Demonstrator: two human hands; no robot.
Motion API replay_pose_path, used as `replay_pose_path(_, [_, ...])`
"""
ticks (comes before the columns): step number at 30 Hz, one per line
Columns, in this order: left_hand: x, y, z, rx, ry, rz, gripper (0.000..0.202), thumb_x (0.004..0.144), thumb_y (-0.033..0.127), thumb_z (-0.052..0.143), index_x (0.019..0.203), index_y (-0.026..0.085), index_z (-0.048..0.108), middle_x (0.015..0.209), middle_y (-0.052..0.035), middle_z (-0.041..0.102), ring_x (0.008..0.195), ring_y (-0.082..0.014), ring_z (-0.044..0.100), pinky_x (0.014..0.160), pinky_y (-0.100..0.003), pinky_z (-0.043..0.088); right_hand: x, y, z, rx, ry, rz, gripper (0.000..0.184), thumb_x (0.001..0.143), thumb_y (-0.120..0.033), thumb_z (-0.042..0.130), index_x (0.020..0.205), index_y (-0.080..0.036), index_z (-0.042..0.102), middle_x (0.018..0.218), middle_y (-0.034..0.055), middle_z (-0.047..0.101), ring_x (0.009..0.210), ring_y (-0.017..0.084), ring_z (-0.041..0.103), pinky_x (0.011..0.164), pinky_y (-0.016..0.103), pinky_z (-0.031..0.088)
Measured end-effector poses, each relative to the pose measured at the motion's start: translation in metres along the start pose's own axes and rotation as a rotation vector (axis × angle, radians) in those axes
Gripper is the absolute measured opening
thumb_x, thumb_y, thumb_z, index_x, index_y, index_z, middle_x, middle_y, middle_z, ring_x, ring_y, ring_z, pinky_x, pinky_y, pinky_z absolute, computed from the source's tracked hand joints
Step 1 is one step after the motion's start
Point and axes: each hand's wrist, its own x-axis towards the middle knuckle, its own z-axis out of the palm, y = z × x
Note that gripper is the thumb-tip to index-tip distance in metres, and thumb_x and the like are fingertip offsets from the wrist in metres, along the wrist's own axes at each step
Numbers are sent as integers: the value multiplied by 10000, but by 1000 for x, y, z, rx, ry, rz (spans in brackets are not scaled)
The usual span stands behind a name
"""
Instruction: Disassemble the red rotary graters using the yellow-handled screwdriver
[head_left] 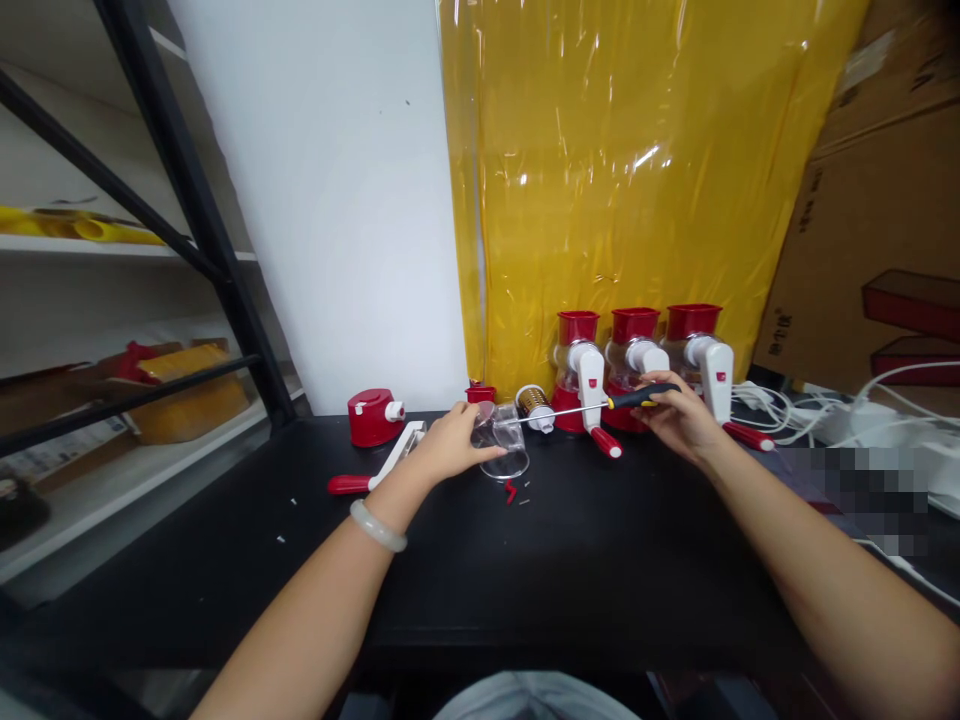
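My left hand (pixel 455 443) is closed around a clear plastic housing (pixel 504 462) that rests on the black table. In my right hand (pixel 679 420) is a screwdriver (pixel 634 397) with a black and yellow handle. Its long shaft runs leftward, and the tip meets the clear housing, though exactly where is too small to tell. Just in front of the housing lie a small red part (pixel 511 491) and a few tiny screws (pixel 524 502). Behind it is a grater drum (pixel 535 407) with a white end. A white crank with a red handle (pixel 349 484) lies left of my left hand.
A red base (pixel 372 418) stands at the back left of the black table (pixel 585 580). Three assembled red-and-white rotary graters, one with a red hopper (pixel 578 325), line the back right. White cables (pixel 814 415) tangle at the right. A black-framed shelf (pixel 184 180) borders the left.
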Motion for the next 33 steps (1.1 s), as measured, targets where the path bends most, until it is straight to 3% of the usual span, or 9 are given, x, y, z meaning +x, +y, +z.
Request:
replay_pose_path(14, [0,0,0,21,2,22,615,752,686,638,1113,198,544,1087,-98,577,930,-282,620,776,-389,493,2,-1,3,-44,22,-54,341,568,-213,760,880,-288,645,759,-38,614,739,137,618,705,306,545])
replay_pose_path(25, [-1,3,-1,5,-6,-4,626,738,675,655,1135,201,555,1087,-102,584,927,-289,626,772,-394,496,1,1,2,-69,24,-26,455,540,-169,727,962,-292,610,894,5,717,913,210,683,706,317,542])
replay_pose_path(30, [-1,3,-1,-1,10,12,606,746,671,652,1119,202,560,1080,-98,579,936,-286,621,788,-395,497,-1,0,3,-27,2,-5,433,557,-174,709,968,-292,634,875,-4,712,895,195,683,691,300,558])
replay_pose_path(33, [-1,4,-2,7,-7,1,613,752,666,651,1139,200,550,1082,-99,580,936,-289,621,784,-395,496,4,4,1,-34,29,2,343,611,-257,748,932,-282,630,855,-19,688,811,171,688,644,282,575])
